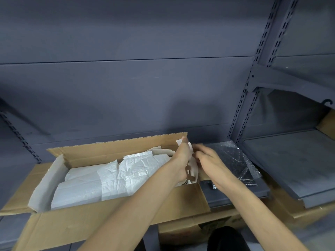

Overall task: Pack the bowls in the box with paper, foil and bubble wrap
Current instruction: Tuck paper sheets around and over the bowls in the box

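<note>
An open cardboard box (101, 221) sits on a grey shelf, filled with crumpled white paper (116, 176) and a shiny foil-like sheet (139, 156). At the box's right end my left hand (181, 160) and my right hand (208, 160) hold a sheet of white and brown paper (192, 169) between them, over the box's right wall. A thin curved rim of a bowl (186, 182) peeks out under the paper; the rest is hidden. A sheet of clear bubble wrap (239, 160) lies on the shelf just right of my right hand.
The grey shelf board (235, 198) carries the box. A second shelf board (293, 160) lies to the right, past slotted grey uprights (243, 109). Another cardboard box (195, 230) stands below, and one (328, 124) at the far right edge.
</note>
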